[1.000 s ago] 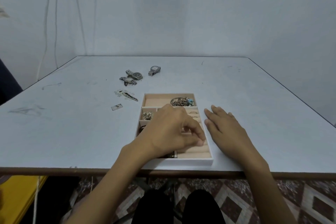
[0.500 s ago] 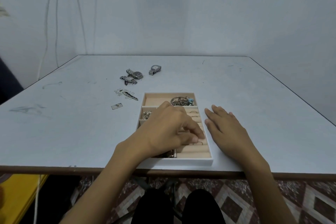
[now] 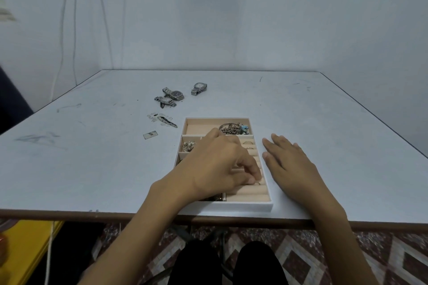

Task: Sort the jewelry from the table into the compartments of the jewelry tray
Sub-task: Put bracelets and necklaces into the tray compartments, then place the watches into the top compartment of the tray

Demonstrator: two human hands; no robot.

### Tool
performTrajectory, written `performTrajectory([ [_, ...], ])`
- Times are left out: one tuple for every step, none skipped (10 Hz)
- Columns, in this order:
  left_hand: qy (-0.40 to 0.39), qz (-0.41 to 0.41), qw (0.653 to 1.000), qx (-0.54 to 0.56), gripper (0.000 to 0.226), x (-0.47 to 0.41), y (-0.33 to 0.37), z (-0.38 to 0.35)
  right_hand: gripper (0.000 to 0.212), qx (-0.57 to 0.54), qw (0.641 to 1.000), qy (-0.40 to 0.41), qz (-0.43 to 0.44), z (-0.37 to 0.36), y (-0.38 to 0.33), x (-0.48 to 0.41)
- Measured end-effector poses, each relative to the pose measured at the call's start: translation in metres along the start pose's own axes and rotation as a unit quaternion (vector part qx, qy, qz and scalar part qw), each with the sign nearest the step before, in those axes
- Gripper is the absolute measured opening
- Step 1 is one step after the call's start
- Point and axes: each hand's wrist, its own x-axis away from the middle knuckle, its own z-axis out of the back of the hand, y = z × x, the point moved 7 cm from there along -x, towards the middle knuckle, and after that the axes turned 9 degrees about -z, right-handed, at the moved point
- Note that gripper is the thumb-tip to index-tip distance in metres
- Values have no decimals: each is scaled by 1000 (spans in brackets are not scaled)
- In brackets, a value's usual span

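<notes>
Fingertips (image 3: pixel 252 178) of left hand (image 3: pixel 217 166) pinch a tiny ring (image 3: pixel 258 183) over the jewelry tray (image 3: pixel 245 206) slots, right hand (image 3: pixel 291 164) flat beside it.

The left hand (image 3: pixel 215 169) is covering most of the jewelry tray (image 3: pixel 245 206), hiding the middle ring rolls and the near left compartments. Its fingers (image 3: pixel 252 168) are curling over a small ring (image 3: pixel 258 183), which is half hidden, so whether they are pinching it or merely touching it is not showing. A dark piece (image 3: pixel 218 197) is peeking out from under the wrist, too covered to name. The heap (image 3: pixel 234 128) in the far compartment is reading as one tangle, its pieces too small to separate. The counter (image 3: pixel 92 169) is running off both side edges.
</notes>
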Motion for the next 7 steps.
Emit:
performTrajectory([
  [6,-9,1000,-3,12,0,0,-1,49,-1,1000,-2,-1,0,0,0],
  [14,-16,1000,4,12,0,-2,0,49,-4,1000,-1,0,0,0,0],
  [50,-12,997,50,13,3,-10,8,49,-10,1000,2,2,1,0,1],
  [141,37,980,134,11,8,-32,28,49,-11,1000,0,1,2,-1,2],
  [225,128,948,187,9,17,-77,46,49,-9,1000,-5,-2,1,0,2],
  [257,205,929,167,14,27,-134,51,49,-9,1000,-7,-3,1,-1,2],
  [238,298,919,99,32,39,-197,41,49,-10,1000,-6,-4,1,-1,2],
])
